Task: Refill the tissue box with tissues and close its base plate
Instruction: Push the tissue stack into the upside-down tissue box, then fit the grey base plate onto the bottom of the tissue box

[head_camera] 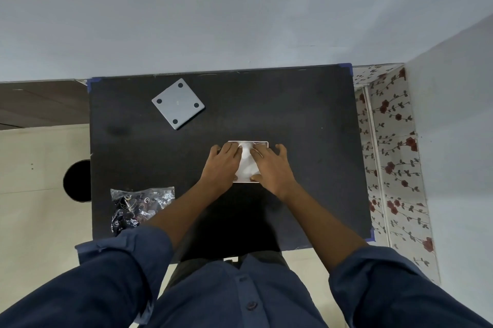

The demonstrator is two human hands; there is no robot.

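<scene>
1. Small white square-rimmed tissue box [262, 144], lying base-up near the middle of the black matte surface [306, 119]; its open underside faces the camera and shows a soft white wad of tissues [246, 165] inside.
2. Left hand [221, 165] and right hand [269, 167], both spread flat with fingers extended, palms down on the tissues and overlapping the box rim; neither is closed around anything (they press rather than grip).
3. Grey square base plate with four dark round feet [178, 103], lying feet-up toward the far left of the surface, well apart from the box.
4. Crinkled clear plastic wrapper with dark print [138, 205], near the left front edge; it appears to be emptied.
5. Handling, as judged: the tissues are light, soft and springy, and likely to puff back up, so flat even pressure suits them. The plate looks thin, stiff and smooth; it is best taken by opposite edges, since its flat face gives little purchase.
</scene>
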